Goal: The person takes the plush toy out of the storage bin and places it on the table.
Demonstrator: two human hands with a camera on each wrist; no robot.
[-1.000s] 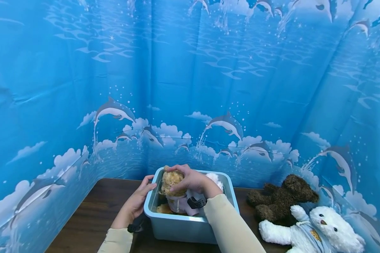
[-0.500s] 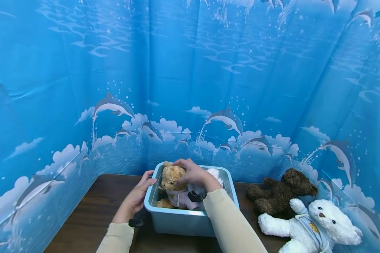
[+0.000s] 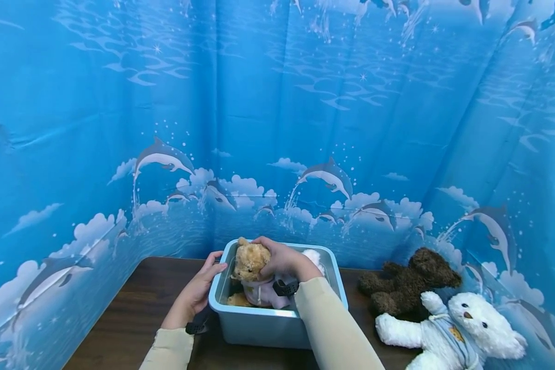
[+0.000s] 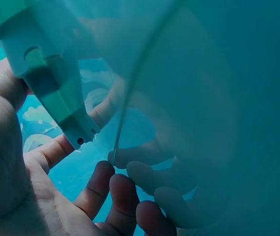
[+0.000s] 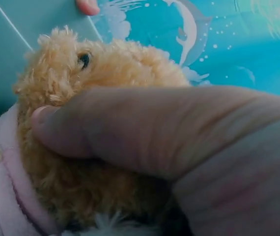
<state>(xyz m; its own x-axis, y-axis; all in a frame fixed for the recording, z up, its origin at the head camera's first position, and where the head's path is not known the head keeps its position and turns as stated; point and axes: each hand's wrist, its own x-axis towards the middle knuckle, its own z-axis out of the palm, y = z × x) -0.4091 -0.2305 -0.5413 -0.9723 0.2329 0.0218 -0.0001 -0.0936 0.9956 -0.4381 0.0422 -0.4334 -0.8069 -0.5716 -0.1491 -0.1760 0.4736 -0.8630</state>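
A tan teddy bear (image 3: 251, 261) in a pale pink hoodie sits upright inside a light blue plastic bin (image 3: 265, 325), at its left end. My right hand (image 3: 283, 260) grips the bear's head from the right; in the right wrist view the thumb (image 5: 66, 129) presses into its curly fur, below a dark eye. My left hand (image 3: 198, 289) holds the bin's left rim, thumb at the top edge. Its curled fingertips (image 4: 124, 189) meet the glossy outer wall in the left wrist view. The bear's lower body is partly hidden in the bin.
White plush (image 3: 313, 257) shows inside the bin's right end, and tan fur (image 3: 238, 300) at the front left. On the brown table (image 3: 134, 308), a dark brown teddy bear (image 3: 404, 285) and a white one (image 3: 462, 329) lie to the right. A dolphin-print curtain (image 3: 259, 128) hangs behind.
The tan bear's head has turned, showing more of its face to the left. My right hand has shifted a little on it. The left hand stays at the bin's rim.
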